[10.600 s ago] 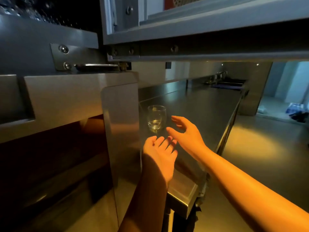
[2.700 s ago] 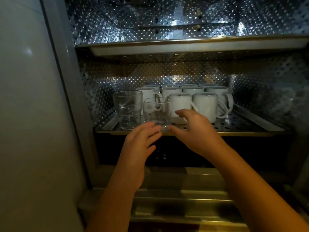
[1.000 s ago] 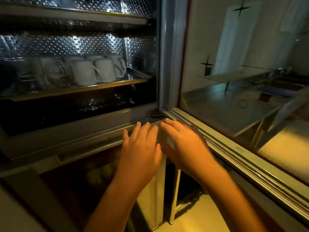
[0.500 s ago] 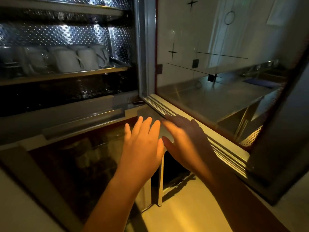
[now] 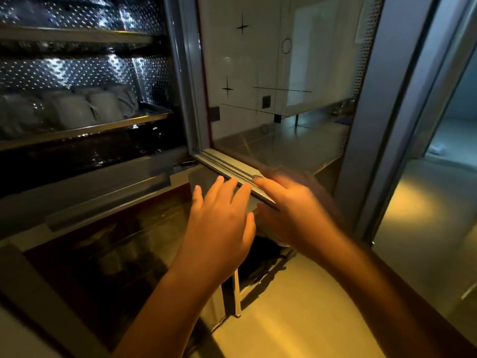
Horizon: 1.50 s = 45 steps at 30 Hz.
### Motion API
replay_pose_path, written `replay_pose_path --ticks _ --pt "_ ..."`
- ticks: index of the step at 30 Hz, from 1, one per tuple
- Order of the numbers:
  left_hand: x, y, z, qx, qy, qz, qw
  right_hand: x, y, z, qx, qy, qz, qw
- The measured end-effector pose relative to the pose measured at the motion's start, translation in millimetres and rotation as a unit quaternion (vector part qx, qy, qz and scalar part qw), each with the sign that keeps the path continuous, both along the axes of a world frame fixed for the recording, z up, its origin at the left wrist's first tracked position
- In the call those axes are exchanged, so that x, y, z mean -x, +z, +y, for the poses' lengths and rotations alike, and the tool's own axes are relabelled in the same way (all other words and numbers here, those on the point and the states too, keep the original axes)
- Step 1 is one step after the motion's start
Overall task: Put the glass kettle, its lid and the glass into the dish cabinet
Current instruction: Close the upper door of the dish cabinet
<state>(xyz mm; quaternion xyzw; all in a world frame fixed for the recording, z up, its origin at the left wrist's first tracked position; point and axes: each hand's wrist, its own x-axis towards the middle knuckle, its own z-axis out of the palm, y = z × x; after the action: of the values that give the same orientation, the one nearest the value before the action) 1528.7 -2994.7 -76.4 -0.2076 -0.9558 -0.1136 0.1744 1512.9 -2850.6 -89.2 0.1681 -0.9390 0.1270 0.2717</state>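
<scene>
Since half a second ago: your view has swung a little right, and the glass door (image 5: 278, 94) of the dish cabinet (image 5: 85, 73) now fills more of the frame.
Left hand (image 5: 219, 223): flat and spread, holding nothing — your fingertips (image 5: 219, 180) lie at the door's lower rail (image 5: 227, 169).
Right hand (image 5: 291, 213): blurred, empty; you have fingers over the rail's edge and the thumb beneath it.
Shelf (image 5: 85, 130): blurred white mugs (image 5: 90, 109) stand in rows.
Glass, kettle, lid: you cannot make them out — the shelf's left end is dark and smeared.
</scene>
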Motion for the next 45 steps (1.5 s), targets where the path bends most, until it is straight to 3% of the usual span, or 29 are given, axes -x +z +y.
replay_pose_path --ticks 4,7,9,12,19,23,29,38,45 --pt "-6.6 5.6 16.8 0.013 -0.052 0.012 0.998 -16.5 11.8 29.9 -0.082 -0.044 0.079 0.993" --pt "-8.8 9.0 29.7 0.005 -0.123 0.104 0.987 -32.2 21.3 48.0 -0.121 -0.052 0.134 0.982" --pt "-6.8 8.5 38.2 -0.001 -0.146 0.174 0.974 -42.6 29.6 55.5 -0.109 -0.053 0.150 0.981" --pt "-9.9 17.5 48.5 -0.016 -0.179 0.186 0.966 -53.9 45.6 64.1 -0.079 -0.040 0.156 0.984" --pt "-13.2 28.2 70.4 -0.028 -0.241 0.239 0.940 -89.8 60.6 77.9 -0.059 -0.147 0.188 0.969" --pt "-15.6 31.6 80.0 -0.043 -0.262 0.258 0.929 -97.3 61.3 89.5 -0.059 -0.212 0.207 0.953" --pt "-15.9 29.2 82.7 -0.037 -0.265 0.259 0.928 -91.4 51.4 84.6 -0.056 -0.227 0.203 0.951" --pt "-17.3 32.0 78.9 -0.023 -0.263 0.239 0.934 -90.4 42.4 73.4 -0.005 -0.197 0.195 0.961" --pt "-17.7 27.1 70.3 0.001 -0.273 0.281 0.920 -100.0 43.0 65.9 -0.014 -0.157 0.219 0.963"
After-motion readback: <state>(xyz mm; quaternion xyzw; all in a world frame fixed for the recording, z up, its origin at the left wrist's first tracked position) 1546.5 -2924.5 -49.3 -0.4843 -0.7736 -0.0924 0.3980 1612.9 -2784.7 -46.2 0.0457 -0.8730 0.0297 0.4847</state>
